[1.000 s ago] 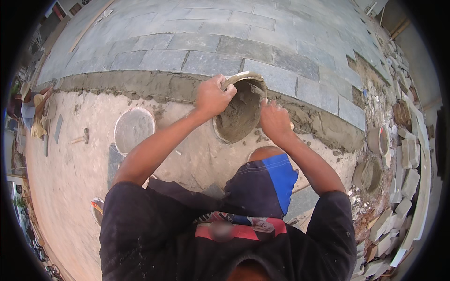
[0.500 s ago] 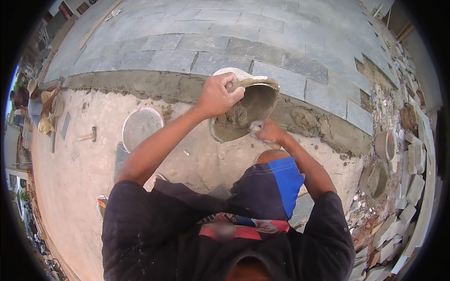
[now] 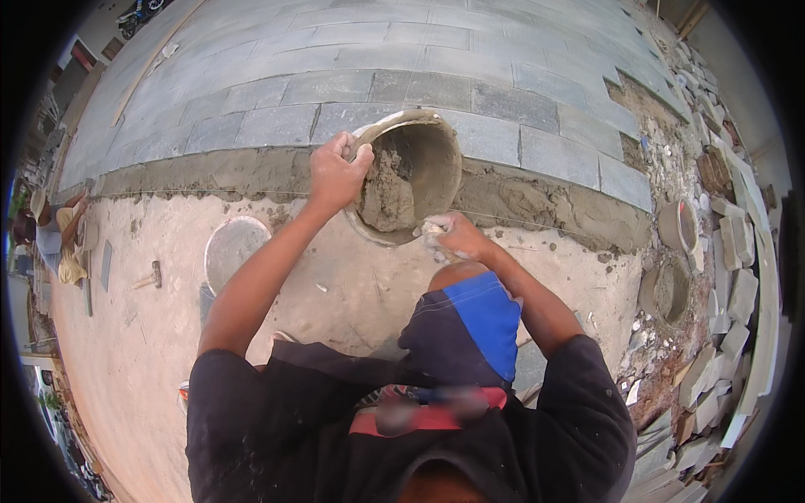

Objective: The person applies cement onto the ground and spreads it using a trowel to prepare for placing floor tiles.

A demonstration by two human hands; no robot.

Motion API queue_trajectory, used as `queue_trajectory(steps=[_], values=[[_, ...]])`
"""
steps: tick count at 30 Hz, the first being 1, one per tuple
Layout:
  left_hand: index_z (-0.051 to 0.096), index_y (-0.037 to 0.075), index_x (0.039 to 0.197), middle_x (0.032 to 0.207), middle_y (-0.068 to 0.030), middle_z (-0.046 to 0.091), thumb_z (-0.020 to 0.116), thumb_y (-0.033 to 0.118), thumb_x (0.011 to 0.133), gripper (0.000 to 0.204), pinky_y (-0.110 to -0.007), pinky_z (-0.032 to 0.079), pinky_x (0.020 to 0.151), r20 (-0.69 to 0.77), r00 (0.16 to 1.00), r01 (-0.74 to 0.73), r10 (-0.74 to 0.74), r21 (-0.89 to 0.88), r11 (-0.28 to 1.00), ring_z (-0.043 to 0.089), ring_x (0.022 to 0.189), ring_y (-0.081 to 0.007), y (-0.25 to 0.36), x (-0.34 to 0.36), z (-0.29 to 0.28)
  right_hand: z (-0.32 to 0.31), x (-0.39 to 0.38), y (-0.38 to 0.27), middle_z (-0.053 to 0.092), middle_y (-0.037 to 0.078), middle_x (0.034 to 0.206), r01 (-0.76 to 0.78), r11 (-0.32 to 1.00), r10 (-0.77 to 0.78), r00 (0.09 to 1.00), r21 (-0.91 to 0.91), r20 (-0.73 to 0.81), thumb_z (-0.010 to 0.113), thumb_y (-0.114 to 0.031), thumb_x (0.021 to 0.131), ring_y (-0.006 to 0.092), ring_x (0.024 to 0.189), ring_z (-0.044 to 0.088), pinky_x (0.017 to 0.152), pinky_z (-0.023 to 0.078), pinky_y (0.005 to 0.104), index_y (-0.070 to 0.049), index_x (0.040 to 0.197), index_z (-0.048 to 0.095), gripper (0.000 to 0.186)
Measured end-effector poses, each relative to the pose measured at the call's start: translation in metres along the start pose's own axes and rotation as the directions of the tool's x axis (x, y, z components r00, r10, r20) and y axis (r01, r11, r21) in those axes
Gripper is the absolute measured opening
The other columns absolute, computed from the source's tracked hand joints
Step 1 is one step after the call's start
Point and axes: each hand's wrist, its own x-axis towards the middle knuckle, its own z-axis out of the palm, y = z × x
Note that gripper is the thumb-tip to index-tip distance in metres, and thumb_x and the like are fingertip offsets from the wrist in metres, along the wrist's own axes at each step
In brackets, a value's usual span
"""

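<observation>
A round bucket [image 3: 450,168], crusted with mortar, is tipped over the wet bedding strip, its mouth turned toward me. A thick lump of grey mortar [image 3: 387,197] sits inside, on the left. My left hand [image 3: 338,172] is closed on the bucket's upper left rim. At the lower right of the rim my right hand [image 3: 457,235] is closed, its fingers coated in pale mortar; what it grips is hidden. Behind the bucket, the mortar strip [image 3: 537,201] runs along the edge of the grey stone paving [image 3: 335,117].
A taut string [image 3: 260,192] follows the strip. Another bucket [image 3: 239,247] and a hammer [image 3: 149,277] stand and lie to the left. A co-worker [image 3: 63,235] crouches at far left. Mortar-stained buckets [image 3: 667,289] and stacked stone pieces [image 3: 738,277] line the right side.
The bucket has moved a little left and turned, so its mouth and the mortar inside show more openly. Both hands have gone with it. The whole view has shifted slightly.
</observation>
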Motion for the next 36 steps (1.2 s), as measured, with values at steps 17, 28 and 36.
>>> queue_trajectory(steps=[17, 28, 36], values=[[0.06, 0.001, 0.07, 0.057, -0.0032, 0.054, 0.066, 0.025, 0.082, 0.027, -0.031, 0.04, 0.054, -0.024, 0.977, 0.213, -0.212, 0.012, 0.977, 0.047, 0.054, -0.0115, -0.034, 0.051, -0.066, -0.118, -0.098, 0.056, 0.064, 0.023, 0.1, -0.445, 0.362, -0.227, 0.811, -0.819, -0.54, 0.064, -0.016, 0.077, 0.0342, 0.091, 0.065, 0.075, 0.052, 0.0452, -0.005, 0.119, 0.06, 0.044], [0.052, 0.004, 0.064, 0.057, 0.0012, 0.044, 0.064, 0.027, 0.083, 0.032, -0.031, 0.033, 0.053, -0.114, 0.973, 0.199, -0.199, -0.008, 0.98, 0.038, 0.055, -0.009, -0.06, 0.077, -0.109, -0.096, -0.095, 0.045, 0.058, 0.024, 0.118, -0.584, 0.475, -0.285, 0.606, -0.659, -0.743, 0.065, -0.023, 0.08, 0.0412, 0.097, 0.062, 0.082, 0.051, 0.0495, -0.007, 0.128, 0.051, 0.053], [0.052, 0.007, 0.065, 0.061, 0.0058, 0.043, 0.063, 0.02, 0.086, 0.027, -0.026, 0.031, 0.055, 0.005, 0.972, 0.233, -0.233, -0.056, 0.971, 0.036, 0.06, -0.0057, -0.047, 0.049, -0.114, -0.095, -0.107, 0.084, 0.065, 0.027, 0.101, -0.565, 0.576, -0.09, 0.674, -0.59, -0.733, 0.062, -0.032, 0.084, 0.0437, 0.097, 0.061, 0.084, 0.049, 0.0497, -0.005, 0.119, 0.057, 0.044]])
